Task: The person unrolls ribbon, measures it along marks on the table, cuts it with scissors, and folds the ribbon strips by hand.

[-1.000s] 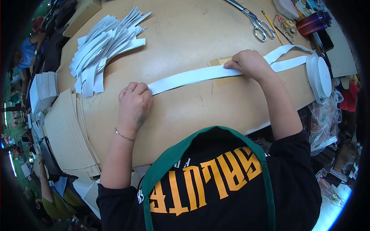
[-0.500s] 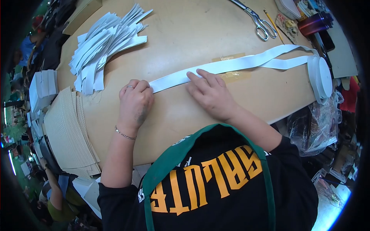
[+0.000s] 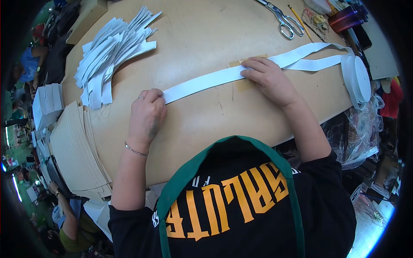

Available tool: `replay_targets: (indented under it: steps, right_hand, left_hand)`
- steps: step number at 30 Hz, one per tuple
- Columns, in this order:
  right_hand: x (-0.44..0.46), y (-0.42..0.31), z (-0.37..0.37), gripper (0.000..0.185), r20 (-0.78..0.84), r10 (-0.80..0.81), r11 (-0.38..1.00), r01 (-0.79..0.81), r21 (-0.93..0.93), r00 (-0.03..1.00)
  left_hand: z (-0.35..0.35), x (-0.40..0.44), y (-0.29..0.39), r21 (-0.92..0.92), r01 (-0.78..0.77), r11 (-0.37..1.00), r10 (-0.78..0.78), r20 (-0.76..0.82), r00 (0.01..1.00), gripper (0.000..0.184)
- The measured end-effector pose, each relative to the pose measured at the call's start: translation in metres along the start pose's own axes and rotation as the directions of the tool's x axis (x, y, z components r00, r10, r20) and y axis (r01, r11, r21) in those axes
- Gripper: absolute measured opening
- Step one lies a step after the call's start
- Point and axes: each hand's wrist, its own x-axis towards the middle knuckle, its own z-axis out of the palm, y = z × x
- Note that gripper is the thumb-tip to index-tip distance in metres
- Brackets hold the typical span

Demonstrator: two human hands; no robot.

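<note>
A flat white elastic band (image 3: 204,82) stretches across the table. My left hand (image 3: 148,112), with a ring and a chain bracelet, pinches its left end. Farther along, my right hand (image 3: 271,79) has its fingers bent over the band, beside a piece of clear brown tape (image 3: 246,86) stuck to the tabletop; its thumb is hidden. Beyond that hand the band runs slackly to a white roll (image 3: 360,79) at the table's right edge. A fanned pile of cut white strips (image 3: 109,56) lies up and left of my left hand.
Metal scissors (image 3: 286,23) and a yellow pencil (image 3: 300,22) lie at the far right, near a dark tumbler (image 3: 347,19). Textured beige sheets (image 3: 79,150) are stacked at the left edge by a white block stack (image 3: 47,105). A co-worker's arm (image 3: 66,210) shows lower left.
My right hand has moved right along the band to the tape. My left hand keeps the band's end and has shifted slightly left.
</note>
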Motion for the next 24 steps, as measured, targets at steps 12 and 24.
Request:
replay_targets:
  steps: [12, 24]
  right_hand:
    - [0.000, -0.012, -0.008, 0.021, 0.099, -0.012, 0.981, 0.031, -0.189, 0.995]
    - [-0.005, -0.028, -0.004, 0.029, 0.167, 0.023, 0.982, 0.009, -0.189, 0.986]
  left_hand:
    - [-0.001, -0.001, 0.008, 0.090, 0.030, 0.995, -0.041, 0.121, 0.992, 0.025]
    - [-0.012, 0.003, 0.035, 0.344, -0.040, 0.938, -0.064, 0.287, 0.956, 0.036]
